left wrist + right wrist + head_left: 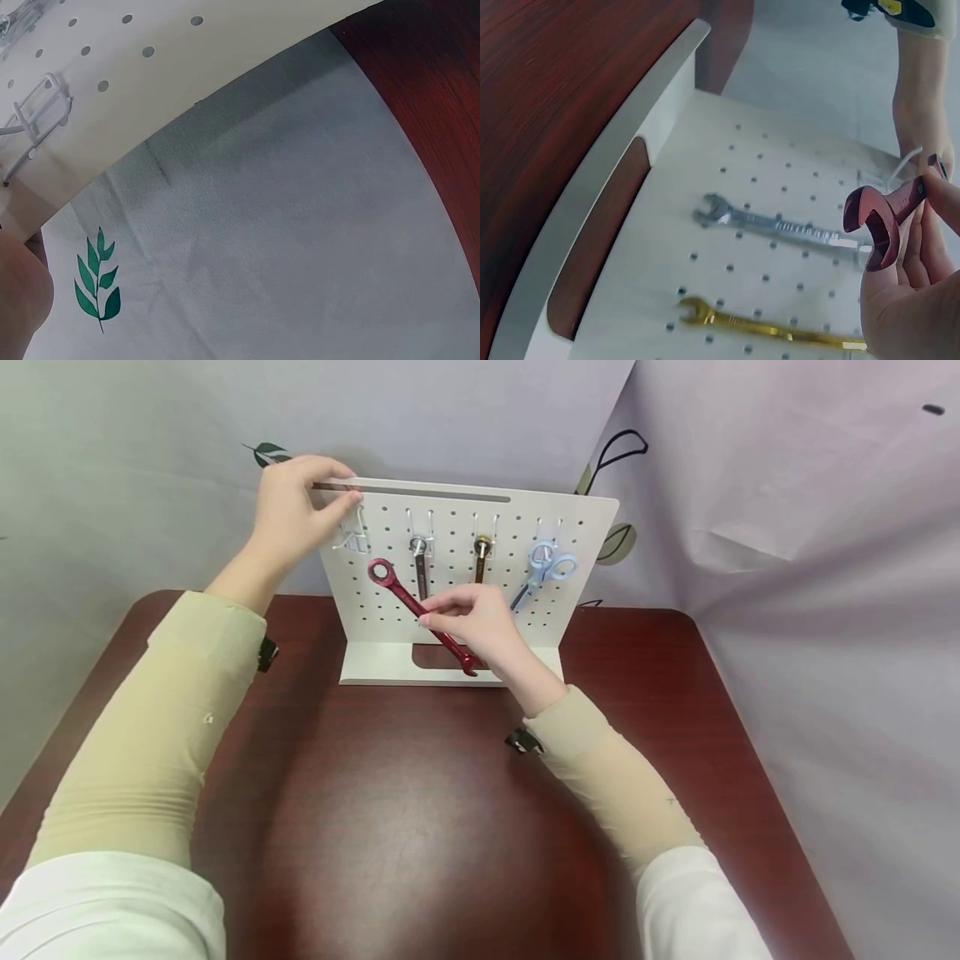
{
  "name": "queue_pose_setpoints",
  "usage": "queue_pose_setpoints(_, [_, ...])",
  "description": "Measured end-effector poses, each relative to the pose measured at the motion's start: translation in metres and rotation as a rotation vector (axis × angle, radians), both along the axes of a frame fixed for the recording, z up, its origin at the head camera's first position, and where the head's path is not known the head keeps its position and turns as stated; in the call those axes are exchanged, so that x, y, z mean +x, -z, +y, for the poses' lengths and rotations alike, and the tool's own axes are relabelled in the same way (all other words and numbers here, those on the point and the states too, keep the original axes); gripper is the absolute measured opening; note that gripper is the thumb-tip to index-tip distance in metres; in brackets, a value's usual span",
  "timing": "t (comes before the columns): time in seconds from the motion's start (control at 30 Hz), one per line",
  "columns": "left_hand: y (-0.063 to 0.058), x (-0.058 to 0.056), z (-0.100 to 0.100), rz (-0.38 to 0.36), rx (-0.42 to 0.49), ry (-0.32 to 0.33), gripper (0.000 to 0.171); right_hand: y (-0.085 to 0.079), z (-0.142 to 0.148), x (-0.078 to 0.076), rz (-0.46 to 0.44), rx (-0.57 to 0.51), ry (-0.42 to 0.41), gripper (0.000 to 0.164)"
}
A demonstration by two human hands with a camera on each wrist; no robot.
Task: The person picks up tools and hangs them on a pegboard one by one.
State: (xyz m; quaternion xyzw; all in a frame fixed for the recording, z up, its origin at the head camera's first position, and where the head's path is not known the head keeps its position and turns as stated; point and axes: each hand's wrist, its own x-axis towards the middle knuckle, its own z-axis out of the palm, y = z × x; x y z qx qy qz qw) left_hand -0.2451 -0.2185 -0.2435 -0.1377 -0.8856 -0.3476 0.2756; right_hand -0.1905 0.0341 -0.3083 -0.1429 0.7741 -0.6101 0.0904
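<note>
My left hand (296, 506) grips the top left corner of a white pegboard stand (592, 531), thumb in front. In front of the board, my right hand (487, 622) pinches a red combination wrench (405, 597) at mid-shaft. The wrench is tilted, ring end up and left toward a wire hook (354, 538) on which nothing hangs, open end down and right. A silver wrench (422, 575), a gold wrench (481, 567) and light blue scissors (536, 568) hang from other hooks. In the right wrist view the red wrench's open jaw (885, 225) faces the camera.
The stand's base (375, 664) rests near the back edge of a dark red wooden table (375, 793). A pale cloth (465, 418) with leaf prints hangs behind the table. In the left wrist view a green leaf print (97, 277) shows on the cloth.
</note>
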Motion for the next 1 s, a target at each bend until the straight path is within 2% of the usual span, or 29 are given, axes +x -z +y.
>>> queue_pose_setpoints(0.23, [0.001,-0.002,0.0,0.019,-0.017,0.01,0.02,-0.002,-0.025,-0.002,0.002,-0.053,-0.009,0.018])
queue_pose_setpoints(0.67, [0.0,-0.001,0.001,0.023,-0.008,0.015,0.021,0.001,-0.054,-0.01,-0.018,-0.111,0.033,0.02])
queue_pose_setpoints(0.83, [0.0,-0.001,0.0,0.03,-0.014,0.012,0.021,0.003,-0.06,-0.013,-0.045,-0.087,0.046,0.023])
queue_pose_setpoints(1.0, [-0.001,-0.001,-0.001,0.042,-0.025,0.014,0.021,0.008,-0.066,-0.017,-0.061,-0.107,0.098,0.021])
